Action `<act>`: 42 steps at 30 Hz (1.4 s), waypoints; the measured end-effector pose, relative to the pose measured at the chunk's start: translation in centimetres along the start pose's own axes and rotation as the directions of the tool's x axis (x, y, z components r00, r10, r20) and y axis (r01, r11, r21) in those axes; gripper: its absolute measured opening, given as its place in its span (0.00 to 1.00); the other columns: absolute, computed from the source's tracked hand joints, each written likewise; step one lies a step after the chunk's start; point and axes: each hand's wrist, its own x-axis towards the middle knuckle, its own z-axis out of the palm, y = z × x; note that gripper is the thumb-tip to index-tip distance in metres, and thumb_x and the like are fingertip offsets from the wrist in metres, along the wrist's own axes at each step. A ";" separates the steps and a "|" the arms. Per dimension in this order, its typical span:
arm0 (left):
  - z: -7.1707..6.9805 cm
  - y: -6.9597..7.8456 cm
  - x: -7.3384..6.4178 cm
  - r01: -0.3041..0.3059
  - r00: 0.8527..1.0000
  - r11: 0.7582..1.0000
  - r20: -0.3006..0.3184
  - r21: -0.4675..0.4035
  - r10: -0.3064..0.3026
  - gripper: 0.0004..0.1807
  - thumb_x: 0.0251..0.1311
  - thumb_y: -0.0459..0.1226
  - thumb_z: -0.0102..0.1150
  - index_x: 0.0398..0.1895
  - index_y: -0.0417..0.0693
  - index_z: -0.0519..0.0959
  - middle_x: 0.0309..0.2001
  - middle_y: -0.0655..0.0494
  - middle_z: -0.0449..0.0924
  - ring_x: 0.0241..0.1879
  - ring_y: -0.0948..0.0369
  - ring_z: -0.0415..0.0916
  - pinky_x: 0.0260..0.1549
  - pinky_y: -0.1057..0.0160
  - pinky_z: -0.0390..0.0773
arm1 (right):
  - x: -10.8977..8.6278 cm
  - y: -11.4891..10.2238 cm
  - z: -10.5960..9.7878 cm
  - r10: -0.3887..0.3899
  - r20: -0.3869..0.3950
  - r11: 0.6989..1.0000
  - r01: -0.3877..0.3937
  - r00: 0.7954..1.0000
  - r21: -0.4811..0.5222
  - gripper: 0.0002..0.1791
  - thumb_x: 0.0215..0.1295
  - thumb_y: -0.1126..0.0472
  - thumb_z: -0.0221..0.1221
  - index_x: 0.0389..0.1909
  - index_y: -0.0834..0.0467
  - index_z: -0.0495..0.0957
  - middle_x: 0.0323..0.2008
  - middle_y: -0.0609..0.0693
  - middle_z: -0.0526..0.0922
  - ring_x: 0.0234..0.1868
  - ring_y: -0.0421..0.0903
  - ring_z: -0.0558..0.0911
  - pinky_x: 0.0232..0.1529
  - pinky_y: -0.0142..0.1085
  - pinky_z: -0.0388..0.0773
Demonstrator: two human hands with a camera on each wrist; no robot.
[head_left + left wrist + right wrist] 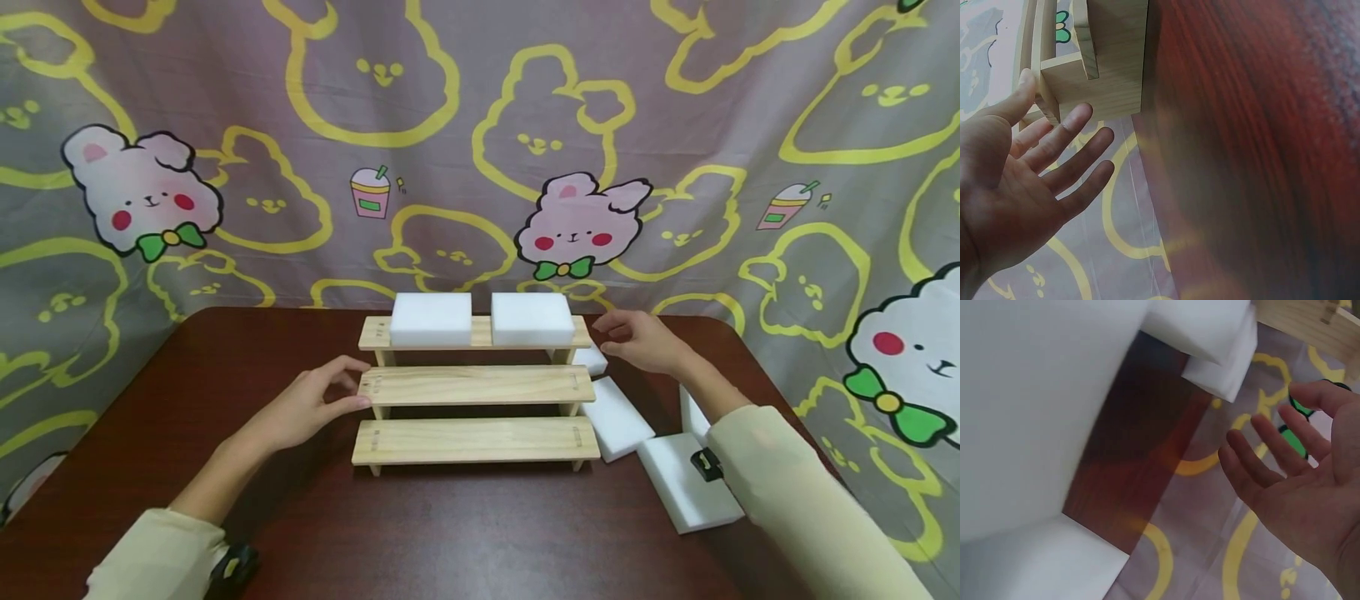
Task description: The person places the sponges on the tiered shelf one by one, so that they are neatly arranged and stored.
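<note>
A three-tier wooden display stand [472, 385] is on the table. Two white foam blocks [431, 318] sit side by side on its top board. My left hand [311, 402] holds the left end of the middle board, thumb at the front edge and index finger at the back edge. In the left wrist view, the other fingers of the left hand [1035, 162] are spread below the board. Just off the right end of the top board is my right hand [641, 340], holding nothing. The right wrist view shows the right hand [1304, 456] with loosely bent, parted fingers.
More white foam blocks lie right of the stand: a flat block [617, 418] beside its lower boards, a thicker block [686, 487] under my right forearm, and another [590, 360] partly behind the stand. A patterned curtain [450, 125] hangs behind the dark table [480, 533].
</note>
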 end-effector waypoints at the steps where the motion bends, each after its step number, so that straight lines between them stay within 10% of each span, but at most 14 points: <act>1: 0.0 0.0 0.0 -0.002 1.000 1.000 -0.001 -0.002 0.002 0.22 0.70 0.37 0.66 0.61 0.37 0.75 0.38 0.55 0.85 0.43 0.55 0.81 0.45 0.46 0.76 | 0.1 0.1 0.1 -0.002 0.013 1.000 0.002 1.000 0.001 0.20 0.69 0.68 0.62 0.60 0.70 0.78 0.56 0.68 0.82 0.58 0.67 0.81 0.56 0.59 0.78; 27: -0.2 0.5 0.1 0.005 1.000 1.000 0.009 0.002 -0.005 0.23 0.70 0.39 0.66 0.62 0.37 0.74 0.38 0.57 0.85 0.42 0.58 0.80 0.43 0.49 0.76 | 1.1 0.7 -0.3 0.052 0.070 0.994 -0.045 0.996 -0.096 0.19 0.69 0.66 0.65 0.56 0.71 0.77 0.46 0.63 0.86 0.51 0.61 0.84 0.54 0.56 0.79; 42: -0.2 0.5 0.1 0.011 1.000 1.000 0.017 -0.014 -0.011 0.23 0.70 0.39 0.66 0.62 0.37 0.74 0.38 0.57 0.85 0.41 0.58 0.79 0.42 0.51 0.76 | 1.8 0.3 1.7 0.225 0.073 0.951 -0.203 0.972 -0.231 0.41 0.61 0.46 0.73 0.65 0.68 0.71 0.58 0.70 0.77 0.53 0.63 0.78 0.56 0.57 0.76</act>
